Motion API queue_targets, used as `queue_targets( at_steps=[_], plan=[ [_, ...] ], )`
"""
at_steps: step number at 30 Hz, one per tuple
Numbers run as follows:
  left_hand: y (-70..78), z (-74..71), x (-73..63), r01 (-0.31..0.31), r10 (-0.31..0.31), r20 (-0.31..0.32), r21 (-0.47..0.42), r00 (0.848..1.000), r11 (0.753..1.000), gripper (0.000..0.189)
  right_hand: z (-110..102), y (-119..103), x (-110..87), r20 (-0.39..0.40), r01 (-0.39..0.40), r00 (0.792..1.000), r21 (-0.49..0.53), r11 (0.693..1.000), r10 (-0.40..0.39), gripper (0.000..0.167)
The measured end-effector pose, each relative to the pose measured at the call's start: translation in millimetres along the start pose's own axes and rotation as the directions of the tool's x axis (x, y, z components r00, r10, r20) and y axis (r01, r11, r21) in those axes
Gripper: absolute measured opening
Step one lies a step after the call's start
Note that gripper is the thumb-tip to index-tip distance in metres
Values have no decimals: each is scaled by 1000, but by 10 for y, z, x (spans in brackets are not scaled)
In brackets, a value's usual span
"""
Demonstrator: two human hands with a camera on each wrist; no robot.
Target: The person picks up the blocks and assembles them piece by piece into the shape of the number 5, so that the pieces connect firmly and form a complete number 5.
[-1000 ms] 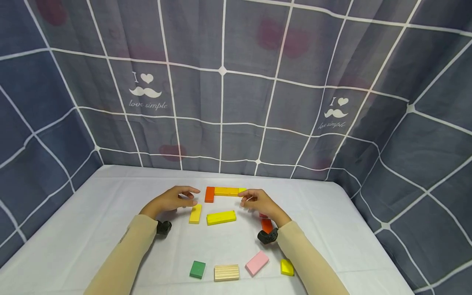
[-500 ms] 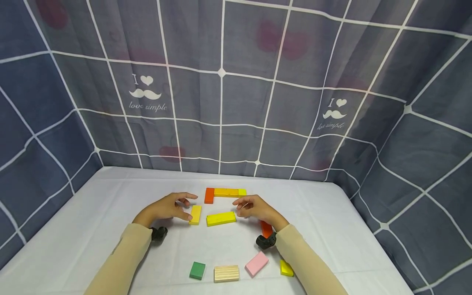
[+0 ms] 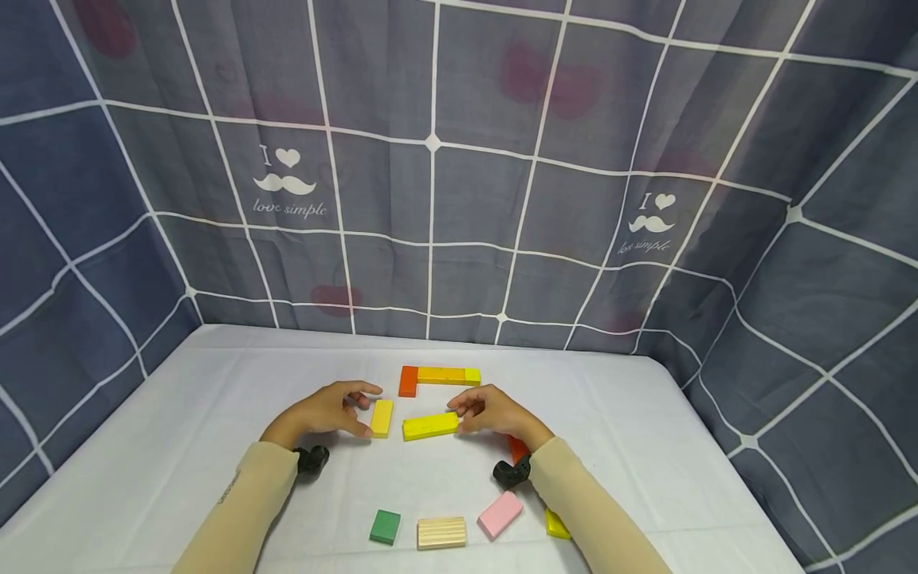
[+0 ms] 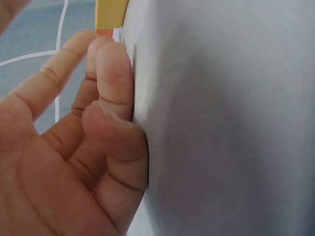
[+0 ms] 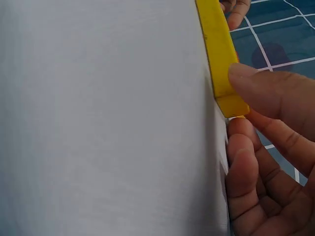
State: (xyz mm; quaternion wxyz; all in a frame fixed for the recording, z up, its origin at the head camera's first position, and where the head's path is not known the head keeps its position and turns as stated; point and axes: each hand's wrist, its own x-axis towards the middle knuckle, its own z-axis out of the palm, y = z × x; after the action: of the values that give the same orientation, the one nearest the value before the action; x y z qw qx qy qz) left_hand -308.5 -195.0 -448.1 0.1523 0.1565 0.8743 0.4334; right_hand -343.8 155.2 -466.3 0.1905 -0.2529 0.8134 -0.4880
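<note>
Pinching the nearer end of the long yellow block (image 3: pixel 430 426), my right grip (image 3: pixel 496 414) shows in the head view; my left grip (image 3: pixel 315 412) holds nothing, loosely bent beside the short yellow block (image 3: pixel 382 419). In the left wrist view, the short yellow block sits just past my fingertips (image 4: pixel 114 69). In the right wrist view, my thumb (image 5: pixel 256 83) lies on the long yellow block's side. I judge it light, rigid, hardly fragile, perhaps slippery where smooth; taking it across the narrow sides, closer to its middle, should stop it swinging.
</note>
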Motion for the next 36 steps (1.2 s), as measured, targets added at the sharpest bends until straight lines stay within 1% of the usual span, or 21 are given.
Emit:
queue_targets(
  at_steps=[5, 15, 22, 25, 27, 31, 36],
  plan=[
    [-11, 30, -5, 6, -6, -23, -1, 1000, 1000, 66, 40, -7, 0, -14, -12, 1000, -50, 999, 12, 36],
    [-10, 65, 11, 36, -34, -63, 33, 997, 999, 59, 48, -24, 1, -23, -9, 1000, -68, 998, 8, 32],
    [17, 78, 29, 31, -28, -68, 52, 997, 998, 57, 32, -28, -8, -20, -5, 1000, -98, 995, 3, 31],
    [45, 86, 44, 46, -42, -75, 63, 996, 997, 57, 28, -34, -12, -21, -8, 1000, -110, 994, 6, 30],
    [64, 93, 56, 50, -43, -79, 89, 996, 995, 57, 25, -36, -14, -22, -8, 1000, -114, 993, 6, 30],
    [92, 121, 84, 57, -48, -85, 112, 995, 992, 58, 17, -35, -24, -21, -4, 1000, -111, 994, 1, 31],
    [121, 159, 109, 53, -42, -87, 126, 995, 991, 57, 13, -45, -27, -17, -15, 1000, -106, 994, 13, 36]
  ],
)
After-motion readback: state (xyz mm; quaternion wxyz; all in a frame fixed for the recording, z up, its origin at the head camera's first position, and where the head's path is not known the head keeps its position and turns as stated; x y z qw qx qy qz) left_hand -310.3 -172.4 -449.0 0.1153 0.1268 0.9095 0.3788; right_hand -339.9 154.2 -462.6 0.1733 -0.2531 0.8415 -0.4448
